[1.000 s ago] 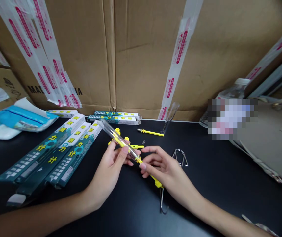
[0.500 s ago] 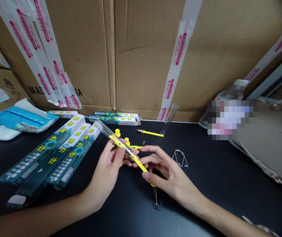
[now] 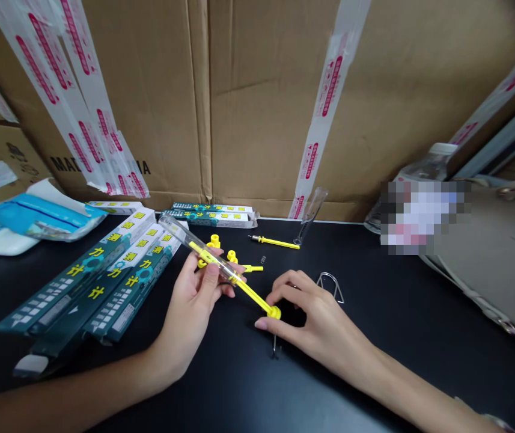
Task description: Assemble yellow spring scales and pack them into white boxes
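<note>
My left hand [image 3: 196,294] is closed around the clear tube [image 3: 178,230] of a tubular spring scale, which tilts from upper left to lower right. A yellow rod [image 3: 250,291] sticks out of the tube's lower end. At the rod's end is a round yellow cap [image 3: 274,313], with a metal hook [image 3: 276,350] hanging below. My right hand [image 3: 302,310] has thumb and fingers curled about this cap; their exact contact is partly hidden. Behind my left hand lie small yellow parts [image 3: 231,257] and a little spring [image 3: 263,260].
Teal and white printed boxes [image 3: 117,270] lie at left, with more boxes [image 3: 212,215] against the cardboard [image 3: 261,120]. Another yellow rod [image 3: 279,243], a clear tube [image 3: 313,210] and bent metal hooks [image 3: 332,285] lie beyond my hands. A bottle [image 3: 432,159] and beige bag [image 3: 487,240] stand right.
The yellow rod sticks out farther from the tube. My left hand and the tube have shifted slightly left; my right hand has moved from the rod to the cap.
</note>
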Tool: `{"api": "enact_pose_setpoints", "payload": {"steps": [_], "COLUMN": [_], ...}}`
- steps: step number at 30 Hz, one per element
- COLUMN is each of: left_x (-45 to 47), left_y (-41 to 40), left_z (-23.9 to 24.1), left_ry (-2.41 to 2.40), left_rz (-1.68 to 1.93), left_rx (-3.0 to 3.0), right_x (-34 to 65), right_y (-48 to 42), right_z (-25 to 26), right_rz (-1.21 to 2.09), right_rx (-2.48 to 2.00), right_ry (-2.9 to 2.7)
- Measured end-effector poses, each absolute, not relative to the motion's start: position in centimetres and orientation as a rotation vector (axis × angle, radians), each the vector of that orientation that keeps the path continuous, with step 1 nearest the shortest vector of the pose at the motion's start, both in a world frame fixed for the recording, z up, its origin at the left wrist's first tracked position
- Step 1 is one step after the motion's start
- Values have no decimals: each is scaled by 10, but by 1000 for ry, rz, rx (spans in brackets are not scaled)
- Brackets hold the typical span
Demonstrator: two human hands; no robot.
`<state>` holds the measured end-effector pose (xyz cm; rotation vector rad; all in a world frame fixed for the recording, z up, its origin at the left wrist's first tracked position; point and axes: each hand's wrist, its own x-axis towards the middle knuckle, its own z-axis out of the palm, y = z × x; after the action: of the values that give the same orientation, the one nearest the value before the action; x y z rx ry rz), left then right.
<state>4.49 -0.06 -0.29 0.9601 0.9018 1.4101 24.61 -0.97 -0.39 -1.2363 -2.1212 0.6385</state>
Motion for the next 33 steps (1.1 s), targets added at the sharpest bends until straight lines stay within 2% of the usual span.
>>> {"api": "enact_pose_setpoints", "payload": {"steps": [4, 11, 17, 33], "left_x": [46, 49, 49, 48], "left_y": [-1, -3, -4, -6], "left_z": [0, 2, 1, 2], "left_ry": [861, 872, 915, 957], "left_rz": [1433, 1402, 1399, 1304], "left_rx": [929, 945, 964, 1054], "right_x": [245, 248, 242, 236], "right_y": [-13, -14, -17, -18], "right_z": [1, -4, -3, 4], "right_rz": [722, 1118, 1328, 1747], "right_rx": [-1279, -1196, -1145, -878], "right_ry": [-2094, -1704, -1540, -1253]}}
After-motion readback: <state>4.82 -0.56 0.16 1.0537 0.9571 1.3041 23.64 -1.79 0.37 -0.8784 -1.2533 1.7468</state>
